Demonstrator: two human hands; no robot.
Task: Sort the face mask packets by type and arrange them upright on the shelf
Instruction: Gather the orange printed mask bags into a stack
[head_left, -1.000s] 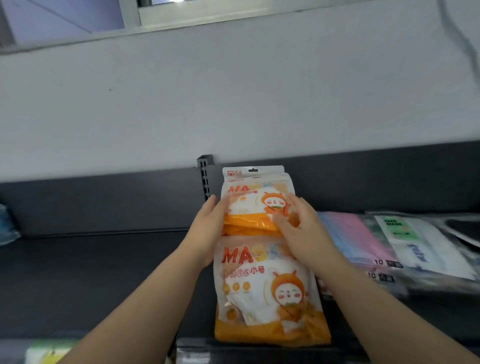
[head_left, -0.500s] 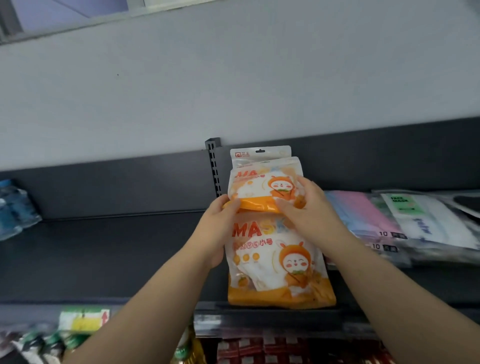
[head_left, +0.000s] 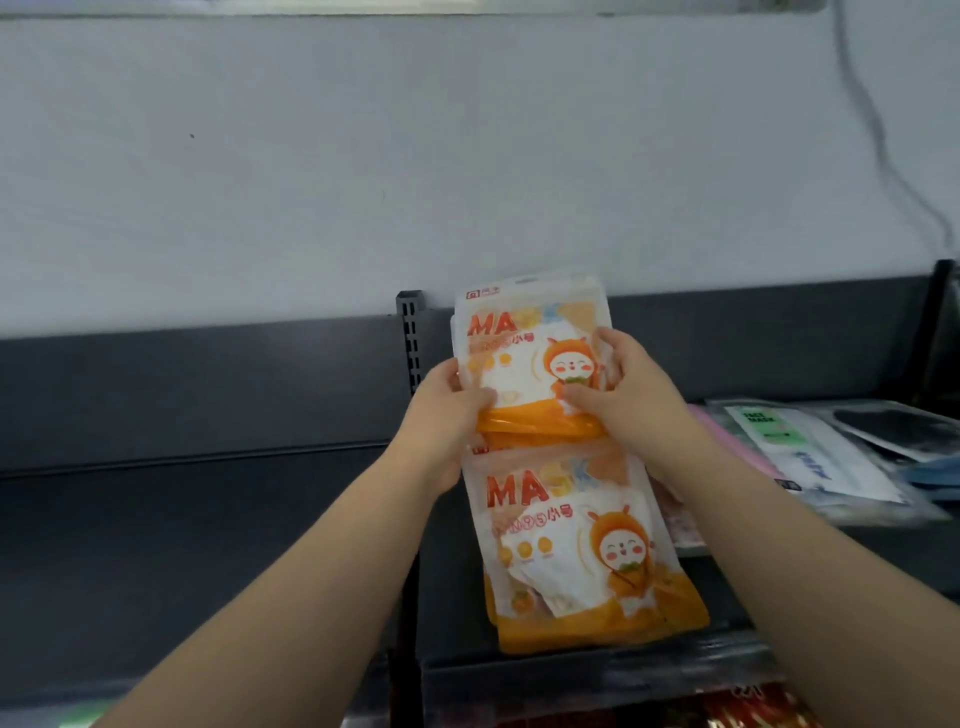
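Note:
An orange and white mask packet (head_left: 524, 358) with a cartoon figure stands upright against the dark shelf's back panel (head_left: 208, 384), with at least one more like it behind. My left hand (head_left: 447, 415) grips its lower left edge and my right hand (head_left: 628, 395) grips its lower right edge. In front of it, several more orange mask packets (head_left: 576, 551) lie flat in a pile on the shelf board (head_left: 208, 545), reaching the front edge.
To the right lie flat packets of other types: pink ones (head_left: 727, 441), a clear packet with a green label (head_left: 810, 452) and a dark one (head_left: 898, 431). A slotted shelf upright (head_left: 410, 338) rises behind the orange packets. Goods on a lower shelf (head_left: 748, 706) show below.
The held packet now stands more upright against the back panel, with its whole front showing. Both hands have shifted to its lower corners. The camera has tilted a little.

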